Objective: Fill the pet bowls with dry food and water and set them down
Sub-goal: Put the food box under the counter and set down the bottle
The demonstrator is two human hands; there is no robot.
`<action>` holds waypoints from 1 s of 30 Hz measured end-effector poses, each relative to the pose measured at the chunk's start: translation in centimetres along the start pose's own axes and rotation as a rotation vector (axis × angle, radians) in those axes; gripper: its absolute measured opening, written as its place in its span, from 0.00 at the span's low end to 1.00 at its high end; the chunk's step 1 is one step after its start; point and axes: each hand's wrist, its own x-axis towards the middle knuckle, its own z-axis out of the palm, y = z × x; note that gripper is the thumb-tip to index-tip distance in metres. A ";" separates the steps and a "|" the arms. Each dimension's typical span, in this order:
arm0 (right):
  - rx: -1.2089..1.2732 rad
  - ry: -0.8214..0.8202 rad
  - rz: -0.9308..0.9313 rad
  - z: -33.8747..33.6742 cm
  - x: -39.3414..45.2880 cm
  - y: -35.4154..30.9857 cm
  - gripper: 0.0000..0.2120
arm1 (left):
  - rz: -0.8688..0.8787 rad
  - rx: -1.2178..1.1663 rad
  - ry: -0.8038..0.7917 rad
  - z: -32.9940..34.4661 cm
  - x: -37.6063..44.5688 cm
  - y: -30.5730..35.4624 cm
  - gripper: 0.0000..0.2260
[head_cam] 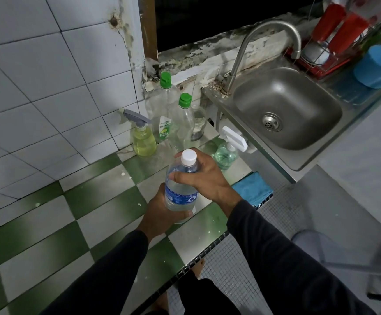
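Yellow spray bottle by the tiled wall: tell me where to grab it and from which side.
Take the yellow spray bottle with the grey trigger head by the narrow neck just under the head, coming from the front, counter side. It stands upright; the white tiled wall is close behind it and a clear green-capped bottle is right beside it.

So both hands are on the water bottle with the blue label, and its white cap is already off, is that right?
Not quite. The head view shows the white cap still on the water bottle. The rest holds: the left hand grips the bottle low, below the blue label, and the right hand holds it round the shoulder just under the cap.
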 end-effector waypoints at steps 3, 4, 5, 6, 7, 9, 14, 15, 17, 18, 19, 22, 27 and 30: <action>0.009 0.008 -0.008 0.0 -0.5 0.0 0.18 | 0.003 -0.015 0.007 0.1 -0.2 0.3 0.39; 0.013 0.008 -0.010 0.1 -0.7 0.0 0.18 | 0.001 -0.024 0.011 0.1 -0.3 0.3 0.39; 0.017 0.007 -0.014 0.1 -0.9 -0.1 0.18 | 0.002 -0.035 0.014 0.1 -0.5 0.2 0.39; 0.022 0.006 -0.019 0.2 -1.2 -0.1 0.18 | 0.006 -0.044 0.017 0.1 -0.8 0.3 0.39; 0.026 0.006 -0.025 0.2 -1.4 -0.3 0.18 | 0.010 -0.050 0.017 0.0 -1.1 0.5 0.39; 0.030 0.005 -0.037 0.4 -2.0 -0.7 0.18 | 0.039 -0.075 -0.007 0.1 -1.5 1.1 0.40; 0.048 0.010 -0.064 1.0 -3.9 -1.8 0.18 | 0.085 -0.115 -0.033 -0.4 -2.8 1.1 0.42; 0.050 0.011 -0.066 1.2 -4.4 -2.1 0.18 | 0.073 -0.129 -0.038 -0.5 -3.2 0.9 0.43; 0.054 0.017 -0.069 1.6 -5.5 -2.6 0.18 | 0.063 -0.147 -0.068 -0.8 -3.9 0.6 0.44; 0.054 0.022 -0.072 1.8 -6.0 -2.9 0.18 | 0.058 -0.157 -0.081 -1.0 -4.3 0.5 0.44; 0.054 0.028 -0.077 2.1 -6.6 -3.3 0.18 | 0.052 -0.161 -0.088 -1.1 -4.7 0.5 0.44; 0.039 0.046 -0.093 2.8 -8.3 -4.3 0.17 | 0.038 -0.162 -0.074 -1.6 -6.3 1.0 0.43; 0.009 0.087 -0.112 4.5 -11.2 -6.0 0.18 | 0.096 -0.175 -0.025 -2.4 -9.4 2.0 0.40; 0.004 0.109 -0.142 5.4 -12.8 -6.8 0.18 | 0.117 -0.191 0.017 -2.6 -11.2 2.2 0.41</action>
